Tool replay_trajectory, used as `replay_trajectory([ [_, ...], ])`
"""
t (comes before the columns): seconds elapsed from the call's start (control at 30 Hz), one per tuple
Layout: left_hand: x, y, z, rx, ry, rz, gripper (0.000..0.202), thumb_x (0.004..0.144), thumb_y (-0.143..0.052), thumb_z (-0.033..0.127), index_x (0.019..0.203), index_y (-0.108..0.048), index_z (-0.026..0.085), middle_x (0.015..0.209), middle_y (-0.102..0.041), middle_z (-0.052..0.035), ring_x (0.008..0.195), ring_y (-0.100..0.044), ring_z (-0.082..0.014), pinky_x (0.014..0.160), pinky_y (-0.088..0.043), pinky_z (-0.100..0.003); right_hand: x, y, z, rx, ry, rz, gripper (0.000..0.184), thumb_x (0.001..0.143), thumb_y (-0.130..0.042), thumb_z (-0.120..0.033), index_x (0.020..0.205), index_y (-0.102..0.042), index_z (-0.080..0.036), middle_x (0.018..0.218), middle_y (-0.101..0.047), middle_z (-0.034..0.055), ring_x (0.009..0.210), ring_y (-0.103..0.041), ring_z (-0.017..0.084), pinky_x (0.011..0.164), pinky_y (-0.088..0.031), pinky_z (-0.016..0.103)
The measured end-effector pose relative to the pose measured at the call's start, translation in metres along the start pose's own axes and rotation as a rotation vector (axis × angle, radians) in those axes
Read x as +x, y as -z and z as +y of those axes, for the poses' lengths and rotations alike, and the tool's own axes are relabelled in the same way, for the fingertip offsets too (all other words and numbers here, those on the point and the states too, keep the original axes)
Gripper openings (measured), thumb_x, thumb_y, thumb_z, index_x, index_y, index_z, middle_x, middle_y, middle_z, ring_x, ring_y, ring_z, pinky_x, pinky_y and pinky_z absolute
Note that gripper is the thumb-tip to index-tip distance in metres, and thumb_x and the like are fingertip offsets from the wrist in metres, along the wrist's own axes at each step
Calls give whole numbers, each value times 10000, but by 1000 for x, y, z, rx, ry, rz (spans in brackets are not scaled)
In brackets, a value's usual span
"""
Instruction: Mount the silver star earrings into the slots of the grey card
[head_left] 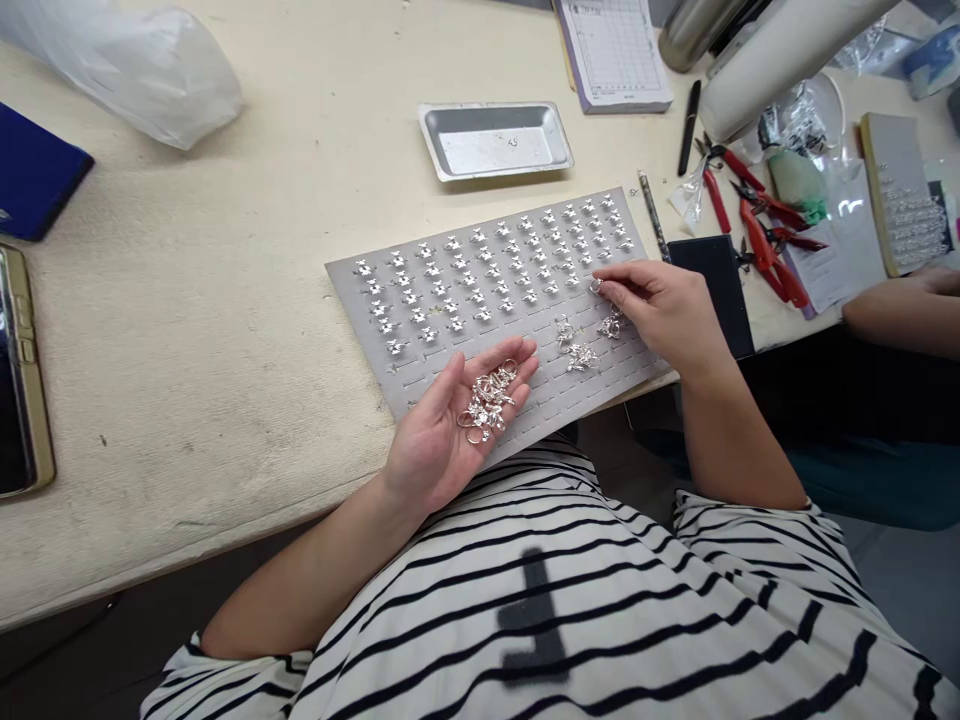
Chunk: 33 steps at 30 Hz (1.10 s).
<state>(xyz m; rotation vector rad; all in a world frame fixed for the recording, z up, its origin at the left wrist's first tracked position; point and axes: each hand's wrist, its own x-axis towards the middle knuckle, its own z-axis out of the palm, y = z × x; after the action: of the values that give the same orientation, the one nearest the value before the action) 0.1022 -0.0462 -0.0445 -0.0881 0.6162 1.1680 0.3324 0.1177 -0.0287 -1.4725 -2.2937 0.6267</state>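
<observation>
1. Cream padded workbench (172, 350), scuffed and lightly stained.
2. Grey slotted display pad (525, 345), angled across the middle.
3. Steel tray (487, 150) just beyond the pad.
4. Gridded paper pad (615, 55) past the tray.
5. Red-handled pliers (765, 250), clustered toward the right.
6. Plastic bag (127, 75), far corner.
7. Gold-cased phone (19, 370), left edge.

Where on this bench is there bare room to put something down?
The widest free patch is the cream tabletop between the phone and the grey display pad, below the plastic bag. A smaller one lies between the bag and the metal tray. The right side, around the red-handled pliers, is crowded.
</observation>
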Motion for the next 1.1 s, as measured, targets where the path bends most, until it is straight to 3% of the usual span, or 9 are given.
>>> replay_trajectory([
  [0.27,0,0,0,12,5,4,473,1111,-406,423,1251,-764,147,1480,-678,-86,1401,-622,-211,1105,-558,-242,8,-8,-1,-18,-92,74,46,923,-728,-299,938,-732,-255,915,-774,30,811,-707,193,758,-578,374],
  [0.53,-1,0,0,22,9,13,473,1105,-418,440,1271,-754,150,1511,-653,-91,1454,-572,-227,1174,-513,-272,14,-17,-6,-129,-161,129,175,903,-733,-364,802,-647,-249,827,-741,24,729,-645,183,731,-513,388],
  [0.7,-1,-1,0,30,11,32,477,1104,-417,444,1281,-749,151,1541,-624,-102,1522,-492,-255,1234,-467,-326,16,-18,-5,-113,-131,103,175,886,-746,-376,797,-644,-264,824,-742,21,720,-633,185,717,-518,394],
  [0.9,-1,-1,1,40,5,33,473,1102,-425,441,1278,-751,148,1531,-631,-104,1509,-508,-258,1222,-482,-326,5,0,1,-23,-109,147,199,984,-640,-461,929,-667,-271,879,-742,36,803,-676,201,750,-553,392],
  [1.1,-2,-1,1,54,8,38,470,1102,-431,446,1260,-769,159,1511,-649,-92,1492,-529,-246,1217,-488,-312,-18,17,-1,-92,-56,136,127,995,-618,-370,960,-690,-271,937,-741,47,859,-681,222,823,-555,421],
])
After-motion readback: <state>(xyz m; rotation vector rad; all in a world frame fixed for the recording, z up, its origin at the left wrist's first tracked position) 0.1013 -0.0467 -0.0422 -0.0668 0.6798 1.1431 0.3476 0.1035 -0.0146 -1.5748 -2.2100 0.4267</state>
